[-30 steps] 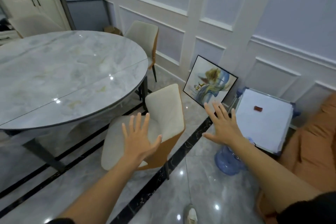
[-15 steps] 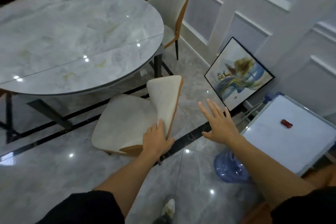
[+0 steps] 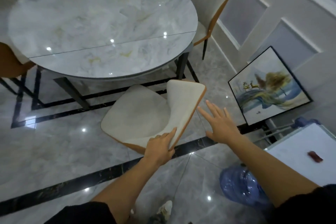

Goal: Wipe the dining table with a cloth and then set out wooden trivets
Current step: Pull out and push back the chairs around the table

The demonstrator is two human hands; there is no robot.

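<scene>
**Chair in hand, table unwiped**

Left of the table (image 3: pixel 101 23), a second chair (image 3: pixel 11 60) is cut off by the frame edge, and only its orange back shows. The table stands bare and glossy. Yellowish marks near its front edge could be veining or spills; it is hard to tell which.

In front of the table a chair (image 3: pixel 138 114) sits askew. The left hand (image 3: pixel 160 149) grips the near corner of its back, thumb on the cream face and the other fingers curled round the orange edge. The right hand (image 3: pixel 220 125) hovers spread just right of that back, its fingertips close but seemingly not touching.

Right of the table a painting (image 3: pixel 269 87) leans on the wall. Nearer the person are a bottle (image 3: pixel 241 185) and a board (image 3: pixel 300 143).

A one-handed pull at a corner could twist the chair, so that a leg scrapes the tiles or knocks the table's frame. Swung rightward, the chair could strike the painting. Its legs are hidden under the seat, so their footing cannot be judged. Neither cloth nor trivets are in view, so where they are cannot be said.
</scene>
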